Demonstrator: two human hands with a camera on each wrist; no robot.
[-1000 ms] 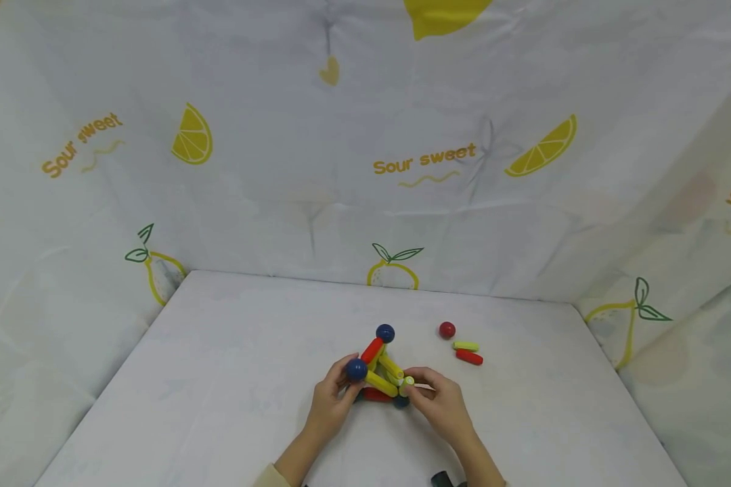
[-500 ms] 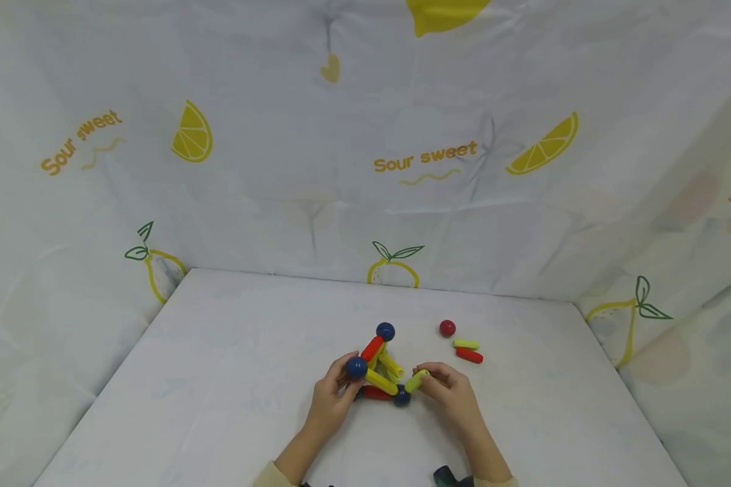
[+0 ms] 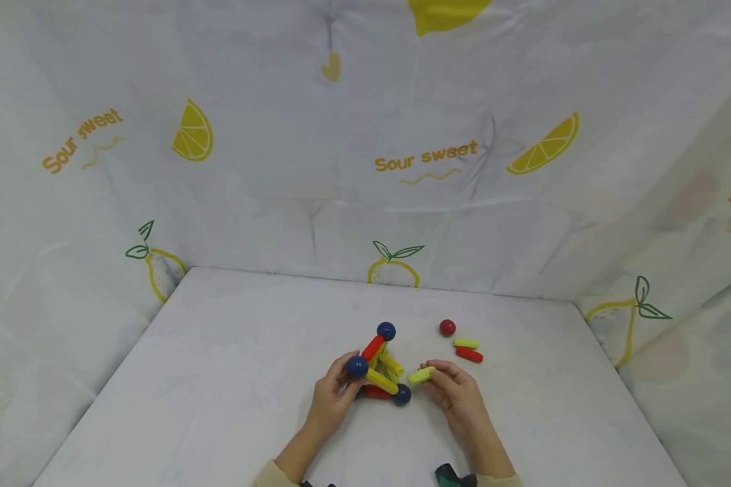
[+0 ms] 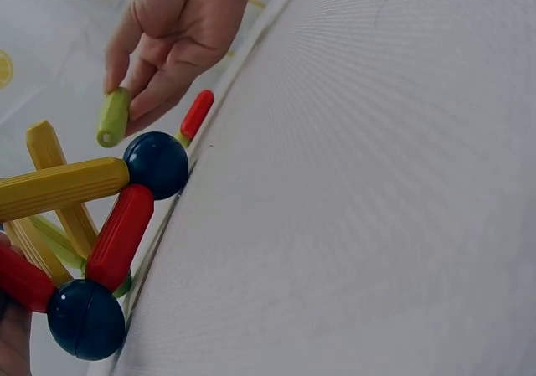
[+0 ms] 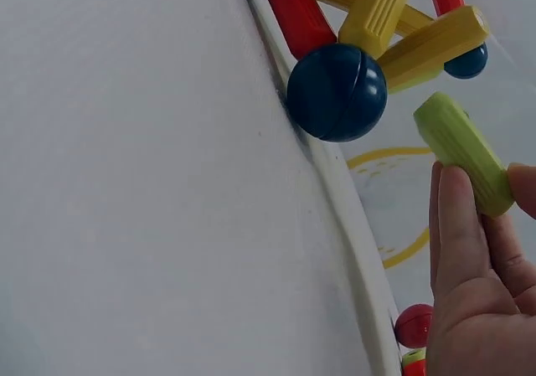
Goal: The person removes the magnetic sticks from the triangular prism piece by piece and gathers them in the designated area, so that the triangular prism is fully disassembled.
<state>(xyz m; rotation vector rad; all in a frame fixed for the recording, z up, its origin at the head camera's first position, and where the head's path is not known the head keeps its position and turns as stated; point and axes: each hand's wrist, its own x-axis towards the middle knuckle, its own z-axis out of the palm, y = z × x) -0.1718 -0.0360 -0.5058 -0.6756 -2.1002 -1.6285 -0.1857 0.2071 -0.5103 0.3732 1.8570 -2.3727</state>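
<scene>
A structure of ridged rods and balls stands on the table, with blue balls [image 3: 401, 394] at its corners and red rods [image 4: 121, 238] and yellow rods [image 5: 377, 12] between them. My left hand [image 3: 331, 399] grips its left side, fingers around the upper blue ball [image 3: 357, 366] and the part below. My right hand [image 3: 459, 399] pinches a short light green rod [image 5: 465, 151] between thumb and fingers. In the head view that rod is just right of the structure, apart from the nearest blue ball. One yellow rod [image 5: 435, 48] has a free end pointing toward the right hand.
Farther back on the right of the table lie a red ball [image 3: 447, 328], a light green rod [image 3: 466, 343] and a red rod [image 3: 469, 354]. A dark object [image 3: 447, 475] shows by the right forearm. A lemon-printed cloth [image 3: 280, 169] hangs behind the table.
My right hand has drawn the light green rod away from the structure's right corner, to the right, and turned it flatter. The left hand keeps its hold in the same place.
</scene>
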